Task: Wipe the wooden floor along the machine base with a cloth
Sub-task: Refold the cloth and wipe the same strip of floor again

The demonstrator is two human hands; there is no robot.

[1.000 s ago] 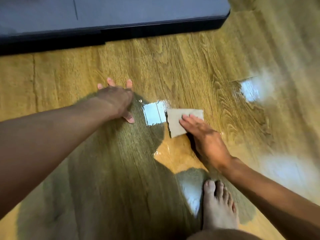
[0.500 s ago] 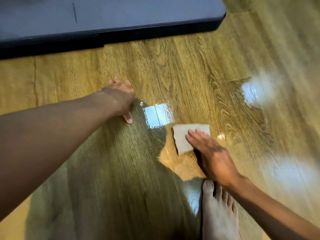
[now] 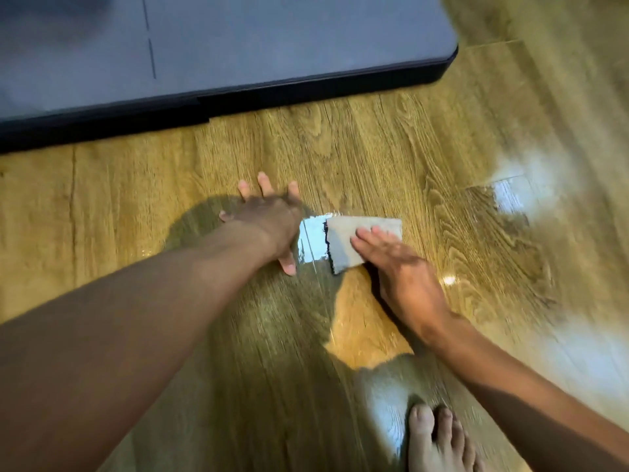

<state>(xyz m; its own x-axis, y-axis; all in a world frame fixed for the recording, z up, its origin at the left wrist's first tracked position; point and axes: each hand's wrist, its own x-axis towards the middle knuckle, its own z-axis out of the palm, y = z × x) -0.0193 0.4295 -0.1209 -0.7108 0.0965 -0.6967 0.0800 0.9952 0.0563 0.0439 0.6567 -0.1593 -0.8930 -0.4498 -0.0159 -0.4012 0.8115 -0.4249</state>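
Cloth (image 3: 343,241) flat on wooden floor (image 3: 391,148), well apart from machine base (image 3: 272,46); near corner hidden under my right hand (image 3: 403,267), fingers straight, pressing. Long axis left-right. Left hand (image 3: 269,219) flat, fingers spread, holding nothing.

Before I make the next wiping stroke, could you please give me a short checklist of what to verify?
1. Control of the cloth: ok, the right hand presses it onto the floor with straight fingers.
2. Support: ok, the left hand rests flat on the floor.
3. Path leftward: not ok, the left hand lies close beside the cloth.
4. Strip along the machine base reached: not ok, bare floor separates them.
5. Bare foot clear: ok, well back from the cloth.
6. Cloth damp: cannot tell.
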